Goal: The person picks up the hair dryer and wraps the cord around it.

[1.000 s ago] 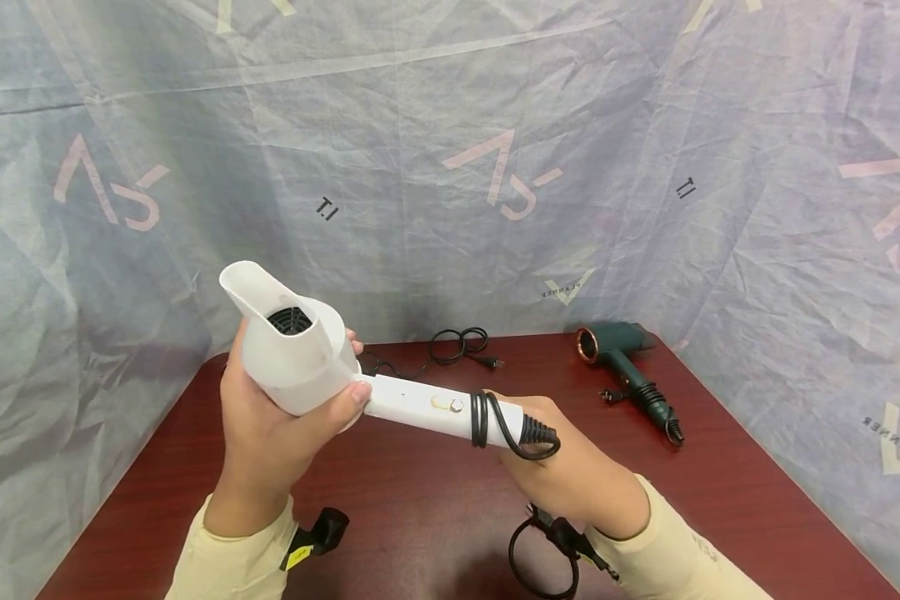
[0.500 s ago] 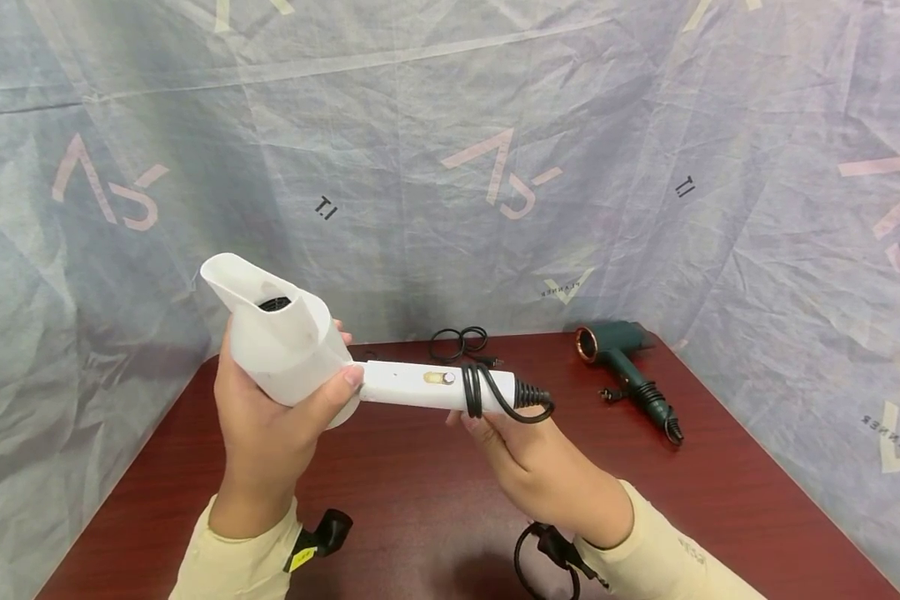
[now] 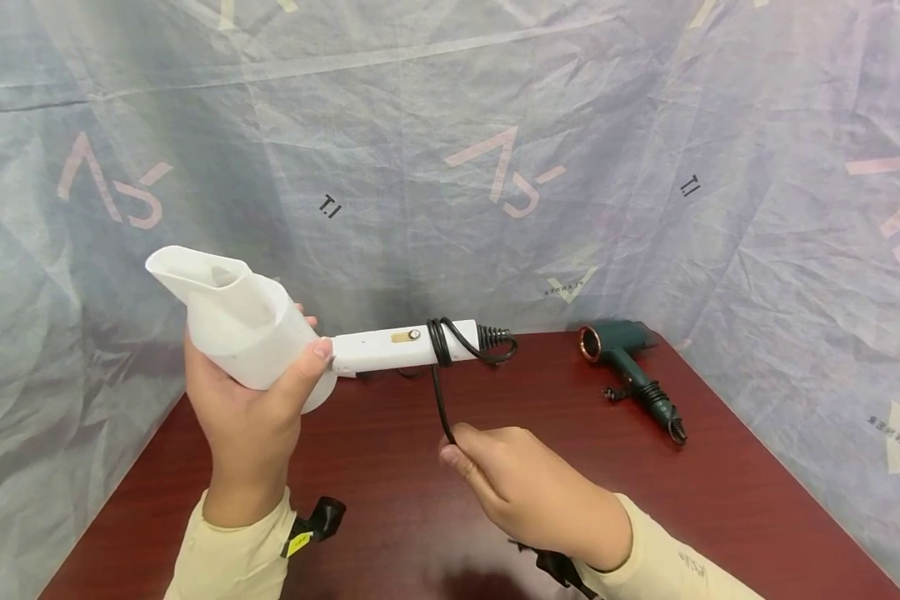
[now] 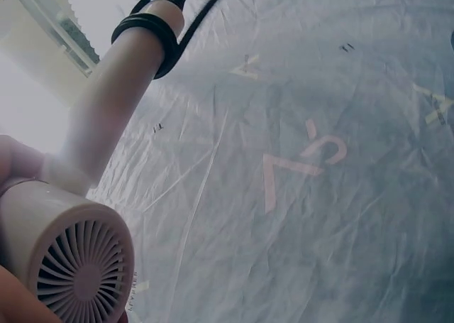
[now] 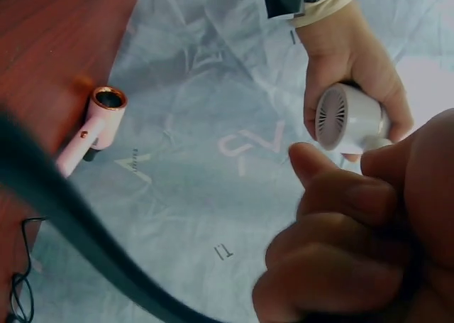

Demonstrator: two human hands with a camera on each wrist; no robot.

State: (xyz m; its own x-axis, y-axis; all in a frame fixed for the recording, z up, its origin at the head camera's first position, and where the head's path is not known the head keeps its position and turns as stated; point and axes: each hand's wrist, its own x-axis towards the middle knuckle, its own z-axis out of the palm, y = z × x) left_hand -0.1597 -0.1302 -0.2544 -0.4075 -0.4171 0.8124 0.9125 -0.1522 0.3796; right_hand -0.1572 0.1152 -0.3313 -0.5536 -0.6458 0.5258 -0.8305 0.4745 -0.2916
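Observation:
My left hand (image 3: 247, 417) grips the body of a white hair dryer (image 3: 232, 333), holding it above the table with the nozzle up and left. The dryer's handle (image 3: 378, 347) extends right, with a slider switch on it. A black power cord (image 3: 441, 342) is wound around the handle near its end. Below the handle, my right hand (image 3: 532, 492) pinches the cord, which runs taut between them. In the left wrist view the round rear grille (image 4: 85, 273) shows. The right wrist view has the curled fingers (image 5: 333, 245) close up; a dark cord blurs across its foreground.
A dark green hair dryer (image 3: 622, 358) with its cord wound on the handle lies at the back right of the red-brown table (image 3: 390, 492). A pink hair dryer (image 5: 106, 124) lies on it too, with a loose black cord (image 5: 21, 287). Grey printed sheets (image 3: 420, 167) enclose the table.
The white hair dryer has moved left, its handle end rising. My right hand has gone from beside the handle to below it, drawing out a length of cord.

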